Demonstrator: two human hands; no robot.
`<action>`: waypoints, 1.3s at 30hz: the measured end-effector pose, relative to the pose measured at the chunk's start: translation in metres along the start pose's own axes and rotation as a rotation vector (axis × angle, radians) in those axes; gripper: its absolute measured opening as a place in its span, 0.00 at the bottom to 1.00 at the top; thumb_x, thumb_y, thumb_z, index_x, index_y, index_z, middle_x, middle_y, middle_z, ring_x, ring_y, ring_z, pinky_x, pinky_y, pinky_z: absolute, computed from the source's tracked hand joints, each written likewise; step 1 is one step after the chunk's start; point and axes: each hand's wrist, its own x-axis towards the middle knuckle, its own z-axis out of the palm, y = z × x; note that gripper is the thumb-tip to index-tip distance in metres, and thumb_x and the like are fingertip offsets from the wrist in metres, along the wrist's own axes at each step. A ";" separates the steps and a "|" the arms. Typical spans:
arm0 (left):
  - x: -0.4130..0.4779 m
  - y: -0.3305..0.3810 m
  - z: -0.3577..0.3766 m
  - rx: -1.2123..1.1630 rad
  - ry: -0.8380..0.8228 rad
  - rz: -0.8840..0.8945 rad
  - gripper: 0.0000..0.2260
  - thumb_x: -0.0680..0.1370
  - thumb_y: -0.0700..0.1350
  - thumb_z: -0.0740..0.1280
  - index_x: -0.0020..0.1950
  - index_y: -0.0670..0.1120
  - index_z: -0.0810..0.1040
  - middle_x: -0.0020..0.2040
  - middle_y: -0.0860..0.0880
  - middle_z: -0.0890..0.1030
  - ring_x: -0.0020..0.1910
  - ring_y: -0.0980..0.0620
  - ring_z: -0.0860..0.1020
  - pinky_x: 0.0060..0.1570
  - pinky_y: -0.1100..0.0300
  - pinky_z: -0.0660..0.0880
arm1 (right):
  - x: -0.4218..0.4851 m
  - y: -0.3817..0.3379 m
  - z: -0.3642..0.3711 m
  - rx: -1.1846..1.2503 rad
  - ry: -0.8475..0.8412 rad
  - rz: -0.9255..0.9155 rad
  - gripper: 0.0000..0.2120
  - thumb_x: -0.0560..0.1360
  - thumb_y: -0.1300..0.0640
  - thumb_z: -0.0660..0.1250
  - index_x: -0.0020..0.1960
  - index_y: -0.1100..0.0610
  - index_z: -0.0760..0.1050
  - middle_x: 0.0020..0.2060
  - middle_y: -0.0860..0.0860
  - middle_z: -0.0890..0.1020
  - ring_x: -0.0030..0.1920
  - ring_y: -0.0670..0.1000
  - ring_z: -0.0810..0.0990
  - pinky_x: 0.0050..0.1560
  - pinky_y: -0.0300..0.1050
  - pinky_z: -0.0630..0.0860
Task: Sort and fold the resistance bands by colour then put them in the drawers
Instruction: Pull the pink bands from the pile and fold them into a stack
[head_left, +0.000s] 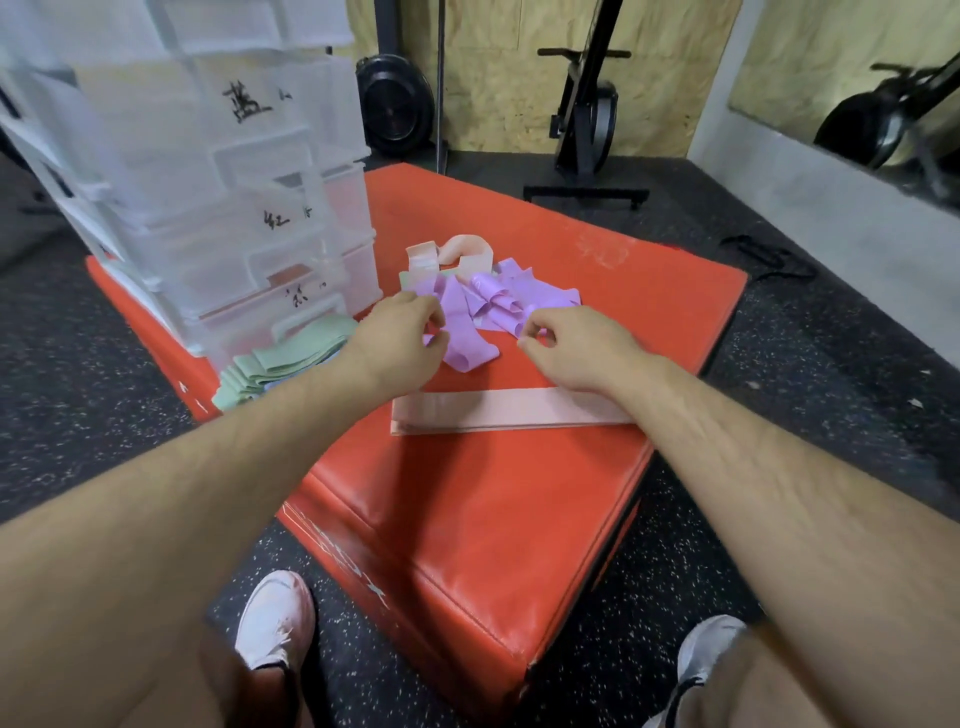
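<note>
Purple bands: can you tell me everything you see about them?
The purple bands are thin, stretchy-looking lilac strips, tangled in a crumpled heap on the red padded box. Some curl into loops; one loop lies flatter at the front. The left hand and right hand each pinch a piece. Pink bands lie just behind the heap.

Drawer unit (234, 218) stands at ten o'clock on the plyo box (467, 519); tangled bands (460, 312) at twelve, folded stack (280, 361) before the drawers, flat bands (498, 410) at centre.
</note>
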 end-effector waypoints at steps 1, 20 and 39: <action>0.006 -0.001 -0.001 -0.011 0.003 -0.022 0.06 0.75 0.42 0.67 0.51 0.43 0.79 0.46 0.45 0.77 0.47 0.43 0.77 0.50 0.53 0.73 | 0.007 -0.009 0.000 0.012 0.002 -0.017 0.08 0.80 0.48 0.58 0.50 0.46 0.76 0.48 0.47 0.82 0.48 0.55 0.78 0.45 0.47 0.72; 0.108 -0.030 0.042 -0.067 -0.130 -0.243 0.24 0.71 0.52 0.57 0.68 0.54 0.74 0.64 0.49 0.77 0.63 0.43 0.75 0.61 0.46 0.73 | 0.163 -0.035 0.065 0.293 -0.018 0.295 0.20 0.78 0.49 0.55 0.68 0.41 0.73 0.71 0.53 0.70 0.74 0.60 0.59 0.73 0.59 0.57; 0.093 -0.023 0.002 -0.188 0.056 -0.133 0.21 0.77 0.43 0.64 0.71 0.48 0.71 0.67 0.47 0.73 0.67 0.47 0.72 0.66 0.56 0.67 | 0.138 -0.054 -0.029 1.013 0.263 0.022 0.12 0.79 0.63 0.65 0.58 0.51 0.83 0.55 0.45 0.83 0.52 0.42 0.79 0.52 0.34 0.76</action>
